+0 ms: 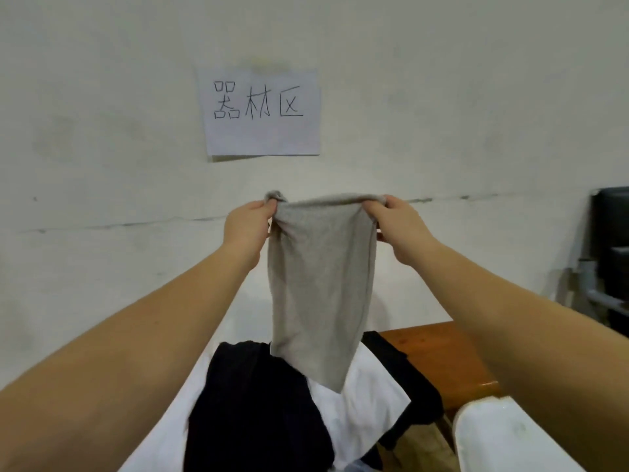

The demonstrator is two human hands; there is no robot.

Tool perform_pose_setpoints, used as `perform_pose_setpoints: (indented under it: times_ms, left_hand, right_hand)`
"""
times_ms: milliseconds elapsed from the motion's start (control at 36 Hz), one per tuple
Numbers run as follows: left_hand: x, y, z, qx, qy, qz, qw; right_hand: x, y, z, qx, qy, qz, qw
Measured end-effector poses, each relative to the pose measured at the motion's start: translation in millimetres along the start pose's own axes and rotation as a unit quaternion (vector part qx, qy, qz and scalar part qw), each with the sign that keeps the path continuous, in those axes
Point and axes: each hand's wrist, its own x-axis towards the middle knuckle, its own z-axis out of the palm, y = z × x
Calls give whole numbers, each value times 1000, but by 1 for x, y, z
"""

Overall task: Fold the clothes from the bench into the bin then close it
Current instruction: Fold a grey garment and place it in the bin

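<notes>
Fold: early | my left hand (pixel 246 226) and right hand (pixel 396 226) pinch grey cloth's (pixel 320 284) top corners, hanging above the bench (pixel 439 356) | dark and white clothes (pixel 258 396) left unfolded | bin (pixel 503 437) at right, contents unseen

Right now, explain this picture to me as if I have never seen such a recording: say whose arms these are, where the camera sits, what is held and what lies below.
There is no machine here. The single picture comes from a wide-angle camera worn on a person's head, looking forward and down, so the two bare arms are that person's own. The left hand and the right hand each pinch a top corner of a grey knitted cloth garment, which hangs down in front of a pale wall. On the wall is a white paper sign with handwritten characters. Below lies a pile on a brown wooden bench: a dark navy garment over a white garment. At lower right shows part of a white plastic object, perhaps the bin; I cannot tell.
</notes>
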Motion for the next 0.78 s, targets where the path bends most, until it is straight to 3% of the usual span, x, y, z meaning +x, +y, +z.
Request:
perform_pose_setpoints:
  times_ms: [222, 306, 389, 472, 583, 667, 778]
  left_hand:
    - [-17, 18, -13, 156, 9, 42, 987]
    - [-25, 18, -20, 125, -20, 26, 992]
    - [-33, 13, -25, 26, -66, -36, 997]
    - [-37, 6, -32, -5, -178, -66, 982]
    - [-47, -4, -47, 58, -336, -139, 930]
    - [-61, -6, -62, 154, -450, -214, 853]
    - [-71, -14, -82, 318, -502, -255, 762]
  right_hand:
    - [0, -39, 9, 0, 10, -41, 999]
    - [-1, -42, 12, -1, 20, -46, 999]
    - [-5, -44, 15, 13, 17, -38, 999]
    - [-7, -45, 16, 25, 24, -26, 999]
    - [-5, -45, 13, 31, 48, -20, 998]
    - [-3, -43, 9, 27, 76, -14, 997]
    - [-1, -38, 1, 11, 118, -10, 993]
